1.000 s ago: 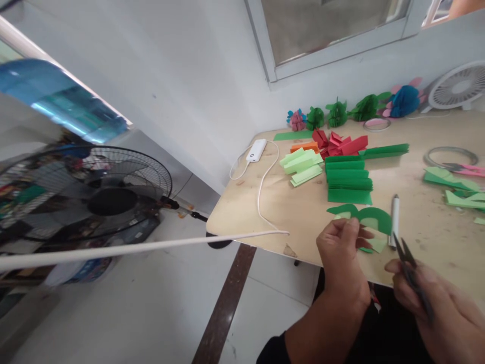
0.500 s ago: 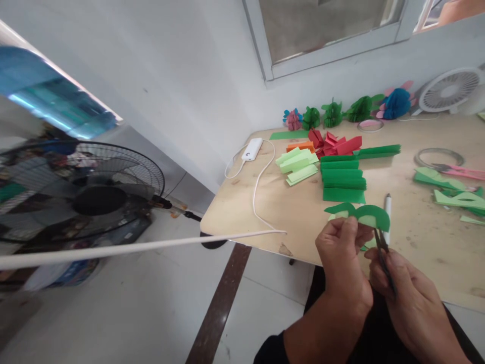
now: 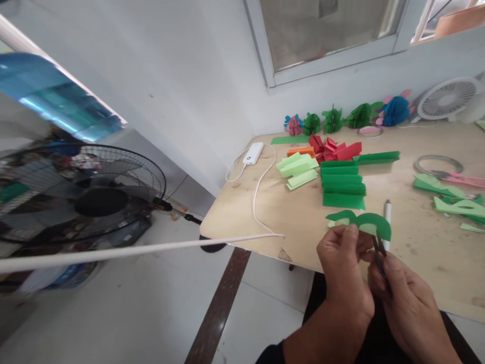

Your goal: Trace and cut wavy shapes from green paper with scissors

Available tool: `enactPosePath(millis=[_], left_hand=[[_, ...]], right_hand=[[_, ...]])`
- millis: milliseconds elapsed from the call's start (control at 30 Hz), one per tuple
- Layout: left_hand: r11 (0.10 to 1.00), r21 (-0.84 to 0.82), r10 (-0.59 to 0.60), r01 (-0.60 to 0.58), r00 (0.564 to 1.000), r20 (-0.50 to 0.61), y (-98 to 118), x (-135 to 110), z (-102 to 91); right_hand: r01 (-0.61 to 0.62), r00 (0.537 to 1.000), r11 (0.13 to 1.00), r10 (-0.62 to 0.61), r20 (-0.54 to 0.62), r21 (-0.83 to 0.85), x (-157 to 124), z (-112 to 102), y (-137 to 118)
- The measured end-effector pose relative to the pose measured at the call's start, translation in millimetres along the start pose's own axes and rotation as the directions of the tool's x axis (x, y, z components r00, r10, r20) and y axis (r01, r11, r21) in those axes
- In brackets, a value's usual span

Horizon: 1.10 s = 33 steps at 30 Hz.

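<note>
My left hand pinches a curved piece of dark green paper over the near edge of the wooden table. My right hand is closed round small dark scissors, whose blades meet the paper's lower edge. A white pen lies on the table just behind the paper. A light green scrap shows under the cut piece.
Behind lie folded dark green, light green, red and orange paper stacks. Paper flowers line the wall beside a small white fan. A white power bank trails its cable. A floor fan stands left.
My right hand has brought the scissors leftward from the right side to the green paper. My left hand has kept its hold on the paper.
</note>
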State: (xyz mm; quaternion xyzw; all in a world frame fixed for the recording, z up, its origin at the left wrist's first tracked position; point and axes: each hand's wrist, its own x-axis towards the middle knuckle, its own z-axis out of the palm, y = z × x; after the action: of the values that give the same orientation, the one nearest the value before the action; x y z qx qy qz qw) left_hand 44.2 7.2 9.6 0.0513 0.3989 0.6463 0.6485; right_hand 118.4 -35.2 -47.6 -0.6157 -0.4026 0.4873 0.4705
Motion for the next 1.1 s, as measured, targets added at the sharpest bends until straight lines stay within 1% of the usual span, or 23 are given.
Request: enactPosePath(millis=[100, 233, 400, 600, 700, 767, 933, 1100], left_hand=[[1.000, 0.017, 0.012, -0.012, 1.000, -0.001, 0, 0, -0.4], [0.999, 0.037, 0.007, -0.006, 1.000, -0.016, 0, 0, 0.4], [0.999, 0.038, 0.009, -0.008, 1.000, -0.007, -1, -1, 2.3], [0.999, 0.034, 0.013, -0.013, 1.000, -0.012, -2, 0, 3.2], [1.000, 0.026, 0.010, -0.011, 1.000, 0.005, -2, 1, 2.6], [1.000, 0.027, 0.009, -0.009, 1.000, 0.007, -2, 1, 2.4], [1.000, 0.020, 0.011, -0.011, 1.000, -0.012, -2, 1, 3.0], [1.000, 0.014, 0.010, -0.010, 1.000, -0.022, -3, 0, 2.9]], right_hand=[[-0.010, 1.000, 1.000, 0.010, 0.004, -0.016, 0, 1, -2], [-0.020, 1.000, 0.999, 0.019, -0.020, -0.030, 0, 3, -8], [-0.026, 0.999, 0.998, 0.023, -0.047, -0.051, 0, 2, -11], [-0.068, 0.996, 0.996, 0.070, -0.048, 0.052, 2, 4, -11], [-0.080, 0.995, 0.994, 0.084, -0.048, 0.072, 2, 5, -12], [-0.082, 0.995, 0.995, 0.086, -0.055, 0.065, 2, 5, -14], [-0.073, 0.995, 0.997, 0.072, -0.063, -0.018, 1, 3, -15], [-0.062, 0.996, 0.998, 0.063, -0.056, 0.009, 1, 4, -16]])
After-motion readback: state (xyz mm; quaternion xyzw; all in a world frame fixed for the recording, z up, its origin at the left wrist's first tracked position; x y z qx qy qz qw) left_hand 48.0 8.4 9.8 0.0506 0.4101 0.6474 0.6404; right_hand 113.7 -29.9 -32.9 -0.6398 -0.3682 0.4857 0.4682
